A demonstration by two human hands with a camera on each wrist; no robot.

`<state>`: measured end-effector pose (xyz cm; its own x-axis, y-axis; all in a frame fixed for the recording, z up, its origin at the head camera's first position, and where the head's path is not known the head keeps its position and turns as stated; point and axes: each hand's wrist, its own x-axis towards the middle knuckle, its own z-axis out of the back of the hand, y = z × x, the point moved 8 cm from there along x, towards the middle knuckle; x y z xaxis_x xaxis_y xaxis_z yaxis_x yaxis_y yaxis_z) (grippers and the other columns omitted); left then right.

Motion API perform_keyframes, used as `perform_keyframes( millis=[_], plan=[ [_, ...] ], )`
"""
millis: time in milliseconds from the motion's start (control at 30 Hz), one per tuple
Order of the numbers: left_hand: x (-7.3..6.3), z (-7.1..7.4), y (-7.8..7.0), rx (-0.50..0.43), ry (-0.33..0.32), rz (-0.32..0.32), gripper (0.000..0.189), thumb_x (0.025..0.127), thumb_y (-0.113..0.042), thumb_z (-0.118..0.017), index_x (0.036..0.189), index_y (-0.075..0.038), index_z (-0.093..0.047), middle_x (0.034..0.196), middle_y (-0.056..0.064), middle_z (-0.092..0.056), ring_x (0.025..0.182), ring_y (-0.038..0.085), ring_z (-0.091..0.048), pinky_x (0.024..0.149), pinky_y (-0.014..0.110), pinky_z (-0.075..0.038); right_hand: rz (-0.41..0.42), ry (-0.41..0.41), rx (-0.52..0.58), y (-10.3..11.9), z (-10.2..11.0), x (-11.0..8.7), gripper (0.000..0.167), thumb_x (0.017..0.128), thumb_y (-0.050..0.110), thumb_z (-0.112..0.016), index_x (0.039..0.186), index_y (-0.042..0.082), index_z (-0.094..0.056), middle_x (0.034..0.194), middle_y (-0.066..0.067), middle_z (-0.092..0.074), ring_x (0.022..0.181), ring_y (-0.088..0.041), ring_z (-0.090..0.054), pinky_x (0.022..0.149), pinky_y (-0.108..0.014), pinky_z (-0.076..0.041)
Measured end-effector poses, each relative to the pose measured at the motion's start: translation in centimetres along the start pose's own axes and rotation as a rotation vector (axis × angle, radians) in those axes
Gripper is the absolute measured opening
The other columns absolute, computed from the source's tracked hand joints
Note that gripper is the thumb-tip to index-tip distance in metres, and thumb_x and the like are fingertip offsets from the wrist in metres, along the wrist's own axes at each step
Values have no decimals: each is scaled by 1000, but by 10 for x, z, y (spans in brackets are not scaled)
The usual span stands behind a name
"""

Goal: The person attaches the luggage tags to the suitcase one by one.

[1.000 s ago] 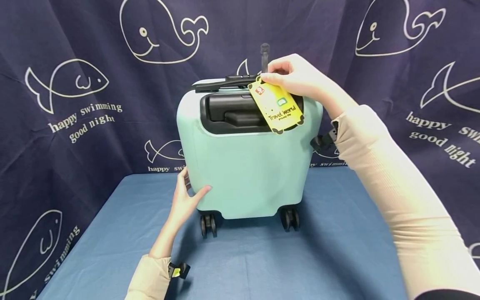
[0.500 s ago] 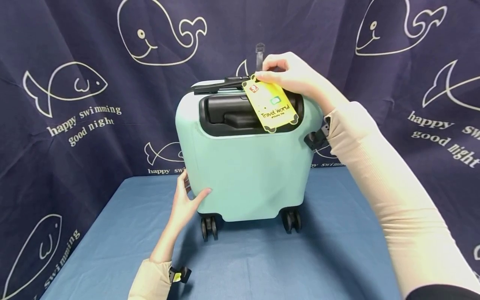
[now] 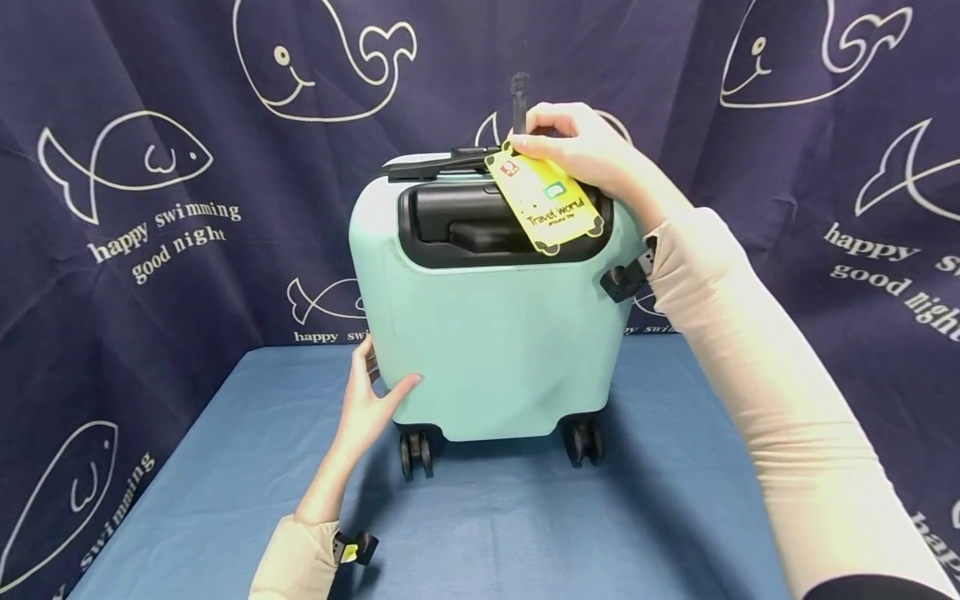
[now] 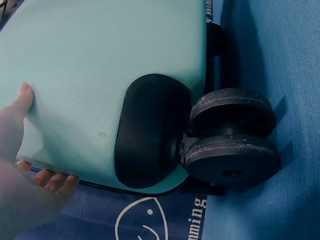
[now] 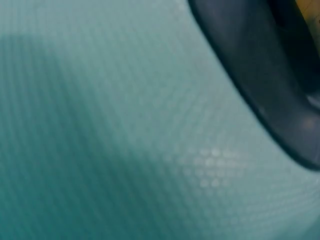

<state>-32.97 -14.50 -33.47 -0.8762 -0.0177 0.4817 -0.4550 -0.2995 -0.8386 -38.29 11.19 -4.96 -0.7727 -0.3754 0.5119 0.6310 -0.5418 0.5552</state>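
Observation:
A mint-green suitcase (image 3: 491,337) stands upright on its black wheels (image 3: 416,452). My left hand (image 3: 365,410) grips its lower left side, thumb on the front face and fingers round the edge. Up at the top, my right hand (image 3: 583,152) pinches the black strap (image 3: 520,107) of a yellow luggage tag (image 3: 546,207) beside the black carry handle (image 3: 431,169). The strap's buckle end points upward, and the tag hangs tilted over the black recess. In the right wrist view only the suitcase shell (image 5: 125,115) and the recess rim (image 5: 250,85) show; that hand is out of frame.
A blue cloth (image 3: 487,533) covers the table under the suitcase. Behind it hangs a dark blue curtain (image 3: 450,67) with white whale and fish drawings. A small black camera (image 3: 626,279) on the right wrist is close in front of the suitcase's right side.
The right hand and the tag have shifted slightly left and up, and the strap end has turned a little. The left hand keeps its place on the suitcase.

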Motion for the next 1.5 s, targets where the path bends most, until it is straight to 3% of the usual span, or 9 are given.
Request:
perform_keyframes(
  millis=[333,567,767,900,1100,1300,1500],
  plan=[
    [1,5,-8,-5,-6,-18,84,80,-22,-76,146,-17,-24,134,6,-40,119,23,-44,103,42,-35,-26,-25,-55,4,4,-3,13,89,25,-62,78,18,-59,71,11,-54,69,-8,-47,65,-20,-33],
    [-1,7,-11,2,3,-27,82,80,-20,-76,144,-16,-26,134,6,-40,118,22,-44,102,42,-36,9,-59,-118,10,7,-5,15,88,28,-63,78,16,-62,76,9,-51,75,-9,-44,67,-20,-30],
    [1,9,-11,-23,28,-9,68,90,-18,-63,145,-12,-24,141,10,-35,127,27,-39,106,46,-33,15,-55,-106,8,6,-5,16,88,27,-63,78,15,-62,76,8,-50,74,-10,-44,66,-20,-31],
    [4,16,-17,-50,-15,5,52,98,-20,-48,145,-9,-27,142,13,-37,128,23,-40,106,37,-34,13,-61,-125,8,5,-5,17,88,29,-63,80,14,-63,77,8,-51,75,-9,-45,67,-20,-31],
    [16,30,-34,-84,-125,-46,41,102,-20,-39,139,-3,-38,138,13,-46,116,5,-45,93,13,-37,17,-64,-114,9,6,-7,16,87,29,-64,84,13,-66,79,9,-53,77,-9,-45,68,-19,-31],
    [30,39,-46,-136,-177,-85,38,100,-23,-43,134,-6,-47,123,-1,-55,103,5,-53,87,18,-44,19,-76,-130,10,8,-9,17,86,31,-65,87,14,-68,80,10,-54,79,-7,-45,69,-18,-30],
    [37,42,-48,-173,-201,-84,35,99,-16,-45,132,-3,-48,113,-11,-56,101,6,-54,84,18,-44,27,-69,-121,9,6,-10,17,87,30,-65,86,13,-68,80,11,-55,79,-7,-46,70,-18,-31]
  ],
)
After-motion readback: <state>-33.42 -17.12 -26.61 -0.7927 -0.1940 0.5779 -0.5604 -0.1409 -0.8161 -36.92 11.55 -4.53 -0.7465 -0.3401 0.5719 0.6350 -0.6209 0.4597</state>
